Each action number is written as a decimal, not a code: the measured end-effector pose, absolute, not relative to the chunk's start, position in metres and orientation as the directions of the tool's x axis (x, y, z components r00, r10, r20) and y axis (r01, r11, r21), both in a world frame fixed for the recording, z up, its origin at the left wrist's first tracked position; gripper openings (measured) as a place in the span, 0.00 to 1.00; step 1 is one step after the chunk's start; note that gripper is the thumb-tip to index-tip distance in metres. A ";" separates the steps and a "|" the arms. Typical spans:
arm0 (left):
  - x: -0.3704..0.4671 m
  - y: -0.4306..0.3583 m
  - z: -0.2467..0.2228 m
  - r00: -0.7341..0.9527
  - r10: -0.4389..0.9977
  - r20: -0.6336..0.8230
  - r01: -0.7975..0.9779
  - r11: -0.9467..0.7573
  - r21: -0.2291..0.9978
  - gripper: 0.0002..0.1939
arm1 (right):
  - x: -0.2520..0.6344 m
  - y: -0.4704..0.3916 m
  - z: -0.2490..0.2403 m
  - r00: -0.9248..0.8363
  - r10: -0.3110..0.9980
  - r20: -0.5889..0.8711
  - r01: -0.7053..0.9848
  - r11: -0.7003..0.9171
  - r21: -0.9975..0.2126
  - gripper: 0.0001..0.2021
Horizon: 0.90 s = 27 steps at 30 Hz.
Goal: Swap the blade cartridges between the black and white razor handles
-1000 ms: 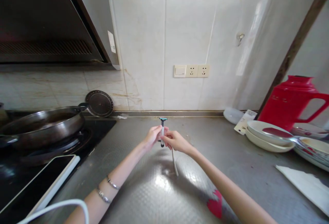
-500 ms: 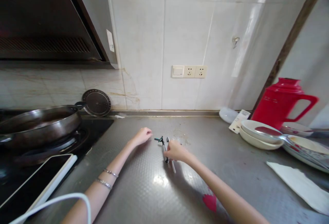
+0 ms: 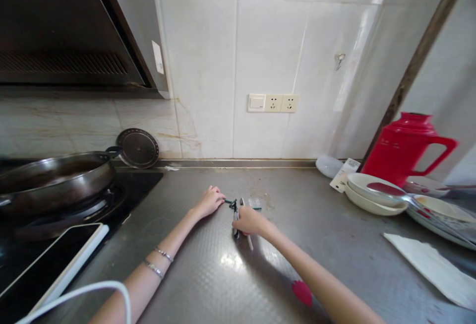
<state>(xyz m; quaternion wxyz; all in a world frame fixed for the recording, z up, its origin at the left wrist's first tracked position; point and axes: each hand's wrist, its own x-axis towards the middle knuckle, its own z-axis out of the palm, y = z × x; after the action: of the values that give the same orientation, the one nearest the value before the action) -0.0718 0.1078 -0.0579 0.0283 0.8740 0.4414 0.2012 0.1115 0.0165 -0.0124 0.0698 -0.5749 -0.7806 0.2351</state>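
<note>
My right hand (image 3: 248, 220) is closed around a slim black-and-silver tool (image 3: 235, 228) with a dark upper end, low over the counter. A thin white stick (image 3: 250, 242) pokes out below the same fist; whether it belongs to the tool I cannot tell. My left hand (image 3: 211, 202) has its fingertips together at the near end of a short dark green strip (image 3: 229, 201), which reaches across to the tool's top. Behind my right hand lies a small clear plastic piece (image 3: 255, 202) with a dark green edge, partly covered by the fingers.
On the left, a metal pan (image 3: 55, 180) sits on the black stove, with a phone-like white device (image 3: 55, 264) and white cable (image 3: 92, 284) nearer. At right stand stacked bowls (image 3: 375, 207), a red thermos jug (image 3: 401, 145) and a white paper sheet (image 3: 427, 264). A pink spot (image 3: 302, 292) marks the steel counter.
My left hand has moved right and reached the dark green strip. My right hand has shifted slightly left with the tool, and the clear plastic piece behind it shows more.
</note>
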 end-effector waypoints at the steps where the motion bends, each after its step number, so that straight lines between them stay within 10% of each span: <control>1: -0.071 0.108 -0.058 0.530 0.779 0.335 0.759 -0.612 0.223 0.12 | 0.111 0.017 -0.012 -0.325 0.933 -0.156 0.868 0.228 -0.441 0.10; 19: -0.070 0.101 -0.048 0.582 0.725 0.367 0.716 -0.671 0.192 0.12 | 0.147 0.043 0.012 -0.205 0.979 0.003 0.813 0.172 -0.556 0.15; 27: -0.056 0.089 -0.023 0.616 0.632 0.471 0.646 -0.747 0.158 0.12 | 0.178 0.053 0.018 -0.357 0.846 0.395 0.665 0.528 -0.529 0.10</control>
<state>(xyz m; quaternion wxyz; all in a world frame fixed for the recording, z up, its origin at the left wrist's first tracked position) -0.0564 0.0891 -0.0230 -0.0138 0.8987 0.3555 0.2566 0.1777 0.0527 0.0176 0.3237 -0.4653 -0.8118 0.1403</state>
